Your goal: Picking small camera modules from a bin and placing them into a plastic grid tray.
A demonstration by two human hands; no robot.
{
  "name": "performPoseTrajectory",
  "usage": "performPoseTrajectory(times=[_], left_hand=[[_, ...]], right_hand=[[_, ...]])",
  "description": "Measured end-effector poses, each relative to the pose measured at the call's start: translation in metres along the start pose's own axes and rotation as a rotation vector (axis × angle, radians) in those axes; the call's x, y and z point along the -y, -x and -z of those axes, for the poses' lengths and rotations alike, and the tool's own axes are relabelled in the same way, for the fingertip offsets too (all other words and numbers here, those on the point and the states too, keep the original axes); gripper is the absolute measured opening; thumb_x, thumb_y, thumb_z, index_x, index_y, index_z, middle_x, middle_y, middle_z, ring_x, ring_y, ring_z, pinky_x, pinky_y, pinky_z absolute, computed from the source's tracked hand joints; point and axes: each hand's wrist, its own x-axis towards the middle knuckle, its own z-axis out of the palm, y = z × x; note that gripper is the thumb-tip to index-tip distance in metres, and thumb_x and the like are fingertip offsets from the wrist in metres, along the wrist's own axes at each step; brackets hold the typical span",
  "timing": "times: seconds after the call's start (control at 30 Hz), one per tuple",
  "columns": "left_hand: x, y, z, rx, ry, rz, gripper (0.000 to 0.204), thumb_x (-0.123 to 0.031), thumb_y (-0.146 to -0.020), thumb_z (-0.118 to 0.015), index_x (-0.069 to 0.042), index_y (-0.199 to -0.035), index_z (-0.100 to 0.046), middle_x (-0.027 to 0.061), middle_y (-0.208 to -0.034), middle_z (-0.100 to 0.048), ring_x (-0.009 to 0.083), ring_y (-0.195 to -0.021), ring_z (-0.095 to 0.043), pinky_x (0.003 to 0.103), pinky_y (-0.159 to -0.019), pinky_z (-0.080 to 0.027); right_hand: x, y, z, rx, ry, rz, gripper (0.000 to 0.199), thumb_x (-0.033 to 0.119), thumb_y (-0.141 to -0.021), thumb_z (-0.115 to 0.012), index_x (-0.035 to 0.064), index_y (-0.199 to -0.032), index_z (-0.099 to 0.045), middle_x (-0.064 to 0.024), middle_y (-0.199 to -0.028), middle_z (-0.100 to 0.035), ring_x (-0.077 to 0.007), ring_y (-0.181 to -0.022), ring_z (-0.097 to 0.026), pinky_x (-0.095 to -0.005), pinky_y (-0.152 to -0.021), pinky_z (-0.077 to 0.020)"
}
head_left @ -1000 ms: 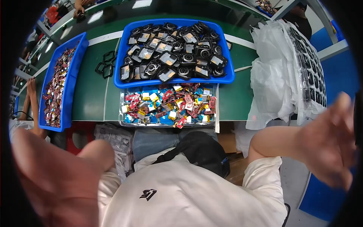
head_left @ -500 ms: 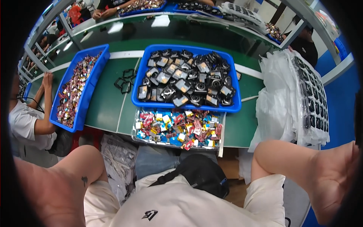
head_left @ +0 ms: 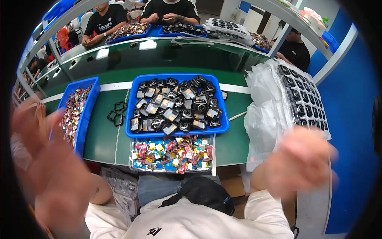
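Note:
Raised at the left, my left hand [head_left: 55, 167] is blurred by motion, its fingers stretched up and apart with nothing seen in them. My right hand [head_left: 300, 163] is lifted in front of the white-wrapped stack on the right; motion smears its fingers. Both hands are off the bench. Between them stands a blue tray [head_left: 175, 136] heaped with black, square watch-like cases [head_left: 171, 114]. Nearer to me, a shallow clear tray holds small red, blue, yellow and white electronic parts [head_left: 171, 153].
A second blue tray [head_left: 88, 115] of small parts stands at the left. Empty black frames [head_left: 116, 113] lie beside the middle tray. Stacked trays of black cases [head_left: 304, 97] rise at the right with plastic sheeting. People work across the green bench [head_left: 230, 145]; metal posts frame it.
Both hands have swung inward and up from the picture's side edges. My view has tilted up, so the trays sit lower and more of the people across shows.

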Motion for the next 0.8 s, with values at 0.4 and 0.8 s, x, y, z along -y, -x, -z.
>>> performPoseTrajectory(times=[0.4, 0.8], left_hand=[[0.094, 0.181, 0.042, -0.358, -0.316, 1.088, 0.048, -0.017, -0.096, -0.044, -0.001, -0.139, -0.031, 0.0178, -0.140, -0.036, 0.0280, -0.129, -0.037, 0.039, -0.104, -0.032], [-0.010, 0.515, 0.123, -0.652, -0.582, 2.015, 0.020, -0.019, -0.091, -0.049, -0.002, -0.098, -0.059, 0.0051, -0.079, -0.059, 0.0089, -0.070, -0.052, 0.025, -0.056, -0.042]], right_hand=[[-0.161, 0.135, -0.035, 0.708, 0.484, -0.682, 0.025, 0.004, -0.085, -0.052, -0.0005, -0.109, -0.057, -0.0167, -0.115, -0.055, -0.0335, -0.105, -0.052, -0.0376, -0.090, -0.0413], [0.036, 0.397, 0.054, 0.237, 0.364, -1.469, 0.012, 0.008, -0.079, -0.061, -0.0005, -0.087, -0.061, -0.0113, -0.065, -0.059, -0.0239, -0.059, -0.057, -0.0291, -0.052, -0.0429]])
